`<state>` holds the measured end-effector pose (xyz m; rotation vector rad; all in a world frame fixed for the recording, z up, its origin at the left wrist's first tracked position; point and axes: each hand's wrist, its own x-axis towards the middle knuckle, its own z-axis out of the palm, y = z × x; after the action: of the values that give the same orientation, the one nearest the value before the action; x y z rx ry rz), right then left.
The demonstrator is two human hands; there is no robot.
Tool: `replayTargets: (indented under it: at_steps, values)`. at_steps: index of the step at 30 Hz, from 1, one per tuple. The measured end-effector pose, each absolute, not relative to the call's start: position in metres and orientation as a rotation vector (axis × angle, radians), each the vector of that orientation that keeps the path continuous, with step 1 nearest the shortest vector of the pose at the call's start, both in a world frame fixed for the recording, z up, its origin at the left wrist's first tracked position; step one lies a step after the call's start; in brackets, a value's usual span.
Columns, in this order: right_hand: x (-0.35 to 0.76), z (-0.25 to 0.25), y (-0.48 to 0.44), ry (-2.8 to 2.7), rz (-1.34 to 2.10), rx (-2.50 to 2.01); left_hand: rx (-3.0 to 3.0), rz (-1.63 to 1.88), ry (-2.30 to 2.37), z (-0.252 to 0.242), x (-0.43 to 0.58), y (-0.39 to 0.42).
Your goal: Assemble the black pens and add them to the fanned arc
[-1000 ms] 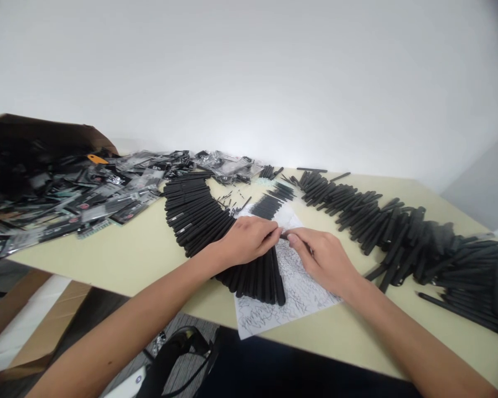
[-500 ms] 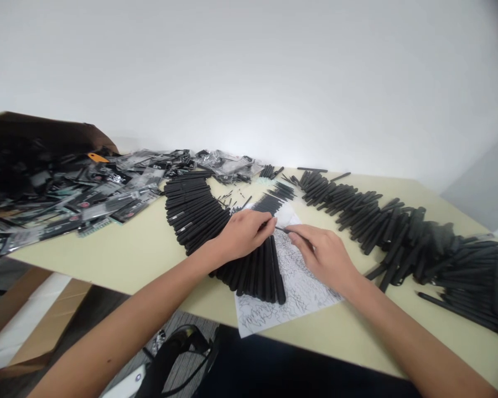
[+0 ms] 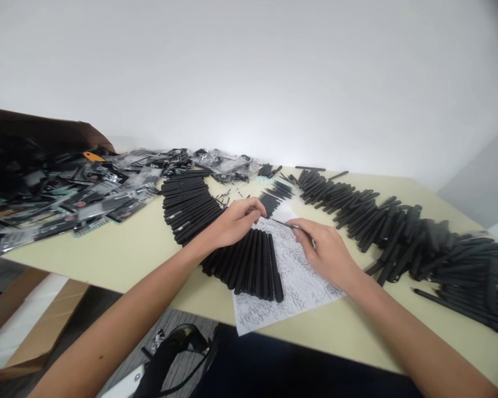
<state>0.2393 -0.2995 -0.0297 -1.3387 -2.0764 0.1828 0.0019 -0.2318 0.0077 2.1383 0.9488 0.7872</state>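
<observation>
My right hand [image 3: 326, 251] pinches a thin black pen refill [image 3: 283, 224] between thumb and fingers, above a scribbled white paper sheet [image 3: 292, 276]. My left hand [image 3: 236, 224] is curled just above the top of a fan of black pens [image 3: 244, 262], and its fingers hide whatever may lie inside them. That fan lies partly across the sheet's left side. A short stack of thin black refills [image 3: 271, 200] lies beyond the sheet, a little past my left fingertips.
A long band of black pens [image 3: 398, 237] runs along the cream table [image 3: 149, 262] to the right. Another curved row [image 3: 186, 204] lies left. Plastic-wrapped packets [image 3: 95, 196] spill from a cardboard box [image 3: 37, 127]. A black bag [image 3: 170, 354] sits on the floor.
My left hand has moved back and to the left, away from my right hand, uncovering more of the pen fan. My right hand still holds the refill, and the view has shifted slightly.
</observation>
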Motion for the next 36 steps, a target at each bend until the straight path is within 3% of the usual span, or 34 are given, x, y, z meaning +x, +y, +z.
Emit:
replayTargets:
  at_steps: [11,24,36]
  values:
    - [0.2337,-0.0238,-0.3041,-2.083,0.234,-1.342,1.957,0.745,0.746,0.0062,0.0116,-0.2403]
    - [0.2351,-0.0253,-0.3025,-2.017,0.249,-1.383,1.665,0.788,0.815,0.0054,0.0083,-0.2344]
    - [0.2331,-0.0248,-0.3031,-2.047,0.281,-1.222,2.041,0.758,0.726,0.0042,0.011,-0.2379]
